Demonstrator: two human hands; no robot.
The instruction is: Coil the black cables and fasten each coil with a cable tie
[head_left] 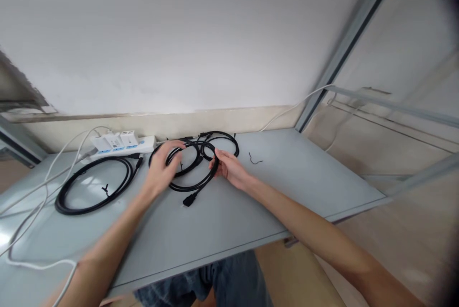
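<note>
A looped black cable (201, 185) is pinched at its right side by my right hand (231, 169), the thumb on top. Its black plug (189, 200) points down and left, near the desk surface. My left hand (164, 166) is at the loop's left side, slightly blurred, with thumb and fingers apart and curved. Whether it touches the cable is hard to see. Behind the held loop lie another coiled black cable (196, 159) and a third coil (237, 147), partly overlapped.
On the left lies a larger black cable coil (62, 202) with a twist tie (105, 189) inside it. A white power strip (146, 143) with chargers stands against the wall. White cords (46, 182) run down the left. A loose black tie (254, 159) lies on the grey desk (304, 178).
</note>
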